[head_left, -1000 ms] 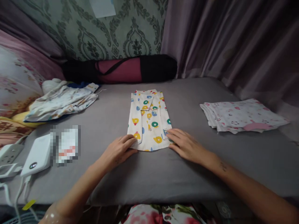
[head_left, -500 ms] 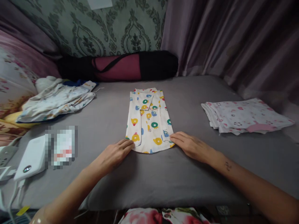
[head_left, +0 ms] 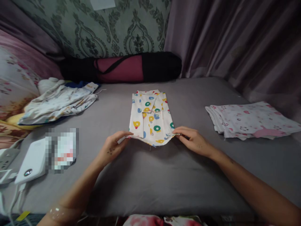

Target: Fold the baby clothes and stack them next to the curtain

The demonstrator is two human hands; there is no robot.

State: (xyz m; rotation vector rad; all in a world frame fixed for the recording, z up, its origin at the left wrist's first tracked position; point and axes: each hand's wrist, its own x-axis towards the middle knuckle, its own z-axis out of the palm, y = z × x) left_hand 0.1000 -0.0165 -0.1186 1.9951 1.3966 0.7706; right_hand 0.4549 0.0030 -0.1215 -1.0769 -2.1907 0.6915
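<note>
A small white shirt (head_left: 151, 121) with a colourful duck-like print lies before me, its sides and sleeves folded in over the body. My left hand (head_left: 115, 143) pinches the near left corner of its hem between thumb and fingers. At the near right corner, my right hand (head_left: 192, 140) grips the hem in the same way. Both corners are lifted a little off the bed, and the hem sags between them. The collar end rests flat on the far side.
Folded white-and-pink cloth (head_left: 254, 121) lies at right. Loose printed clothes (head_left: 63, 100) are heaped at left. A white power bank (head_left: 33, 160) with cables sits nearer, beside a blurred-out item (head_left: 65, 150). Across the back of the grey bed (head_left: 150, 179) stretches a black-and-maroon bag (head_left: 122, 67).
Both hands have gone from resting on the hem corners to pinching them. The shirt's near edge has risen off the bed and shifted slightly away from me.
</note>
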